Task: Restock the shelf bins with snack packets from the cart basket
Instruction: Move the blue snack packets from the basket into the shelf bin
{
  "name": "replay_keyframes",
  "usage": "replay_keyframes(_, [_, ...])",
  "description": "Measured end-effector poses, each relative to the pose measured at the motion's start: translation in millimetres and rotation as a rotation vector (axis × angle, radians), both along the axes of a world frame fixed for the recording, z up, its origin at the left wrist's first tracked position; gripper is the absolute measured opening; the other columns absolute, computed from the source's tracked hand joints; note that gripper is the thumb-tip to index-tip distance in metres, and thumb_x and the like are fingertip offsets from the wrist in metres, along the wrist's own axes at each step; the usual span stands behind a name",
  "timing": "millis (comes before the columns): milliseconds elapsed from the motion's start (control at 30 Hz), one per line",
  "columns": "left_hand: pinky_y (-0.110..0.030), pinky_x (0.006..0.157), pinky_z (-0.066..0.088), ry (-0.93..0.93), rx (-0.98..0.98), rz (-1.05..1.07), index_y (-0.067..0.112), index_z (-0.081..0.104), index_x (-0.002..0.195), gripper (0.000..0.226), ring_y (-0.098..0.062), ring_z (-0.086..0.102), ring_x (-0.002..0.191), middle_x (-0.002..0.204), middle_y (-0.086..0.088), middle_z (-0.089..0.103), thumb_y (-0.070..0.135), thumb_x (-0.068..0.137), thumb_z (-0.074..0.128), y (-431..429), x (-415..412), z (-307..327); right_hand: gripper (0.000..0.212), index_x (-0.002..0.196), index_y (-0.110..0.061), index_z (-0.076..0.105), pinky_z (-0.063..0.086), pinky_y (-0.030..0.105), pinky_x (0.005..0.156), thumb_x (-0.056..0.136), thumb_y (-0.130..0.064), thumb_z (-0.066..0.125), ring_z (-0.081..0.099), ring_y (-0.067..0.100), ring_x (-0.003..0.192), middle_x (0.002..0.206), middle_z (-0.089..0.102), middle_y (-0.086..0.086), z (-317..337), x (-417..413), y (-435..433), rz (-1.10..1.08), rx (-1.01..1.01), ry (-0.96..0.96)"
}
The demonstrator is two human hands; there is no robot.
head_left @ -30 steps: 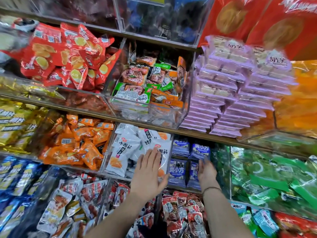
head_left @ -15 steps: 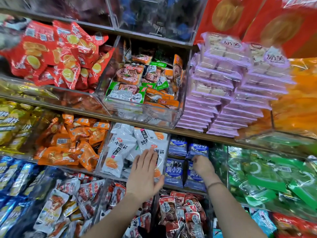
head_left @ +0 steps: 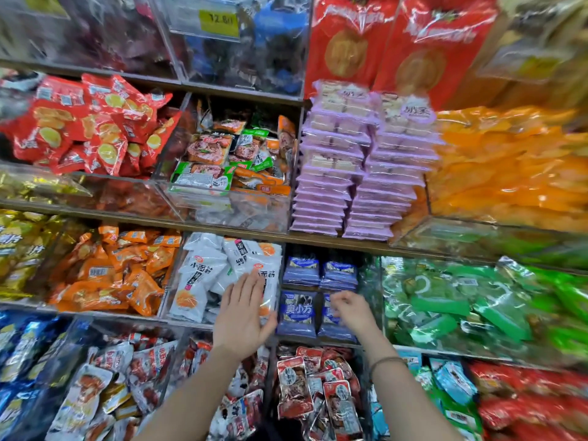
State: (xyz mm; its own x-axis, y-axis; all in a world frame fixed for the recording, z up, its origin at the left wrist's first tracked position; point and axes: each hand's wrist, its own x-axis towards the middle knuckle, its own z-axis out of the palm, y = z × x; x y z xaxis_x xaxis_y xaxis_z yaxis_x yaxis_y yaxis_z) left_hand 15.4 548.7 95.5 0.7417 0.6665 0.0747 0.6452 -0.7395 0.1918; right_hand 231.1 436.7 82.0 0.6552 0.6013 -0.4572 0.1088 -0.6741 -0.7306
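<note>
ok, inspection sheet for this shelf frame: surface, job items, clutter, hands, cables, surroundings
Surface: shelf board carrying clear bins of packets.
Job's things: white packets and blue packets in adjoining bins; cart basket not in view.
Clutter: nothing seen loose outside the bins.
Hands: left hand flat, fingers straight, at the front of the white packets' bin; right hand with fingers curled at the top of the front blue packets, grip unclear.
Cables: nothing seen.
Surroundings: orange packets to the left, green packets to the right, purple stack above, yellow price tag on the top row.
</note>
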Motion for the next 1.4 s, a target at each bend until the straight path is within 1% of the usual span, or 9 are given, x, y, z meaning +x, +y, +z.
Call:
replay_keyframes(200, [-0.048, 0.113, 0.026, -0.026, -0.052, 0.061, 0.005, 0.042, 0.139, 0.071, -0.031, 0.033, 0.138, 0.15, -0.013, 0.036, 0.051, 0.086, 0.031, -9, 4, 15, 0.025, 0.077, -0.022, 0.06, 0.044, 0.025, 0.061, 0.095, -0.009, 0.048, 0.059, 0.019, 0.073, 0.091, 0.067, 0.009, 3, -35, -85, -0.119, 0.136, 0.084])
replay_keyframes(300, [-0.044, 0.096, 0.042, -0.152, -0.104, 0.135, 0.004, 0.055, 0.122, 0.047, -0.032, 0.051, 0.116, 0.126, -0.014, 0.055, 0.032, 0.083, 0.057, -24, 7, 27, 0.025, 0.077, -0.024, 0.06, 0.048, 0.033, 0.068, 0.094, -0.009, 0.049, 0.062, 0.022, 0.079, 0.094, 0.069, 0.011, 5, -45, -125, -0.152, 0.169, 0.069])
replay_keyframes(433, [-0.025, 0.066, 0.047, -0.338, -0.473, 0.179, 0.022, 0.059, 0.09, 0.004, -0.019, 0.062, 0.079, 0.086, 0.0, 0.065, 0.018, 0.089, 0.059, -87, -7, 24, 0.017, 0.086, -0.017, 0.066, 0.049, 0.032, 0.083, 0.093, -0.011, 0.052, 0.06, 0.018, 0.086, 0.088, 0.063, -0.003, -10, -61, -183, -0.089, 0.088, 0.052])
replay_keyframes(533, [-0.01, 0.06, 0.039, -0.183, -0.77, 0.135, 0.024, 0.058, 0.076, 0.019, -0.016, 0.058, 0.071, 0.077, -0.001, 0.064, 0.01, 0.091, 0.058, -150, -33, -7, 0.029, 0.068, -0.026, 0.057, 0.039, 0.023, 0.07, 0.091, -0.009, 0.052, 0.054, 0.011, 0.083, 0.083, 0.06, 0.002, -35, -81, -232, -0.002, -0.036, 0.054])
replay_keyframes(667, [-0.029, 0.085, 0.041, 0.327, -0.89, -0.001, 0.012, 0.064, 0.094, 0.021, -0.022, 0.06, 0.102, 0.103, -0.008, 0.066, 0.027, 0.097, 0.05, -225, -73, -54, 0.032, 0.062, -0.016, 0.054, 0.026, 0.023, 0.065, 0.092, -0.012, 0.048, 0.046, 0.009, 0.081, 0.073, 0.058, 0.009, -71, -114, -301, 0.1, -0.307, 0.12])
replay_keyframes(767, [-0.029, 0.083, 0.039, 0.541, -0.937, -0.03, 0.024, 0.051, 0.077, 0.019, -0.022, 0.058, 0.1, 0.098, -0.005, 0.06, 0.027, 0.096, 0.05, -259, -104, -73, 0.027, 0.078, -0.001, 0.064, 0.027, 0.025, 0.066, 0.095, -0.013, 0.047, 0.046, 0.01, 0.084, 0.079, 0.059, 0.013, -86, -138, -350, 0.056, -0.394, 0.228])
replay_keyframes(833, [-0.028, 0.078, 0.042, 0.556, -1.012, 0.021, 0.023, 0.05, 0.077, 0.019, -0.021, 0.056, 0.087, 0.091, -0.003, 0.056, 0.026, 0.095, 0.051, -274, -126, -84, 0.025, 0.086, 0.004, 0.065, 0.036, 0.029, 0.07, 0.096, -0.011, 0.048, 0.056, 0.018, 0.083, 0.091, 0.063, 0.022, -100, -156, -380, 0.006, -0.414, 0.28])
replay_keyframes(967, [-0.027, 0.076, 0.045, 0.569, -1.021, 0.082, 0.018, 0.052, 0.08, 0.015, -0.018, 0.054, 0.082, 0.091, -0.002, 0.057, 0.023, 0.094, 0.049, -303, -168, -99, 0.027, 0.065, -0.012, 0.052, 0.033, 0.02, 0.043, 0.092, -0.01, 0.048, 0.048, 0.014, 0.044, 0.058, 0.053, 0.005, -111, -194, -440, -0.243, -0.433, 0.395])
replay_keyframes(1400, [-0.019, 0.044, 0.034, 0.443, -1.198, 0.356, 0.008, 0.06, 0.082, 0.013, -0.019, 0.055, 0.059, 0.075, -0.007, 0.061, 0.014, 0.092, 0.055, -433, -239, -123, 0.021, 0.07, -0.013, 0.046, 0.023, 0.017, 0.045, 0.091, -0.007, 0.046, 0.041, 0.016, 0.047, 0.062, 0.049, 0.007, -101, -256, -594, -0.65, -0.341, 0.471])
